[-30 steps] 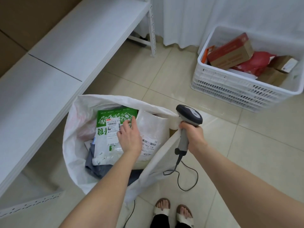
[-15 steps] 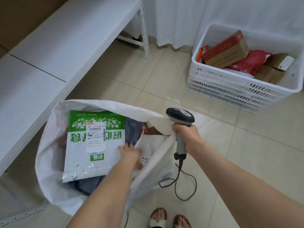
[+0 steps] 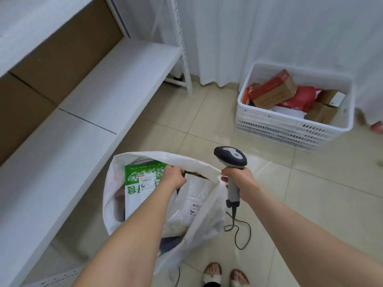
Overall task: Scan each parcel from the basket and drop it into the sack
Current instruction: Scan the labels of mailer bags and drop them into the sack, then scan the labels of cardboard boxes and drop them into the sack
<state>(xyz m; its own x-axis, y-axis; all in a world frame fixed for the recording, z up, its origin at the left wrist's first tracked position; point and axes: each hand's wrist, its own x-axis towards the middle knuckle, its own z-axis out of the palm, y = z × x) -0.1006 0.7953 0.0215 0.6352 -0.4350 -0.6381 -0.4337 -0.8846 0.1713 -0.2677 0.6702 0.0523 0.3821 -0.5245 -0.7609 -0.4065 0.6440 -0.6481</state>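
Note:
The white sack (image 3: 113, 189) stands open on the floor in front of me. Inside it lie a green-and-white parcel (image 3: 134, 183) with a label and a white plastic parcel (image 3: 196, 193). My left hand (image 3: 173, 177) hovers over the sack's mouth with its fingers loosely curled, and I see nothing in it. My right hand (image 3: 240, 182) grips the handle of the grey barcode scanner (image 3: 230, 156) right against the sack's rim. The white basket (image 3: 290, 123) sits farther off at the right, holding a red-brown box (image 3: 273, 90), a red bag (image 3: 300, 98) and small cartons (image 3: 323, 113).
A low white shelf (image 3: 107, 96) runs along the left, with its perforated post (image 3: 185, 59) near the white curtain (image 3: 279, 38). The scanner cable (image 3: 240, 233) loops on the tiled floor. My sandalled feet (image 3: 224, 275) are just below the sack.
My left hand has come up from deep among the parcels to the sack's mouth. The view has tilted up, so sack and basket sit lower in frame. My right hand keeps the scanner.

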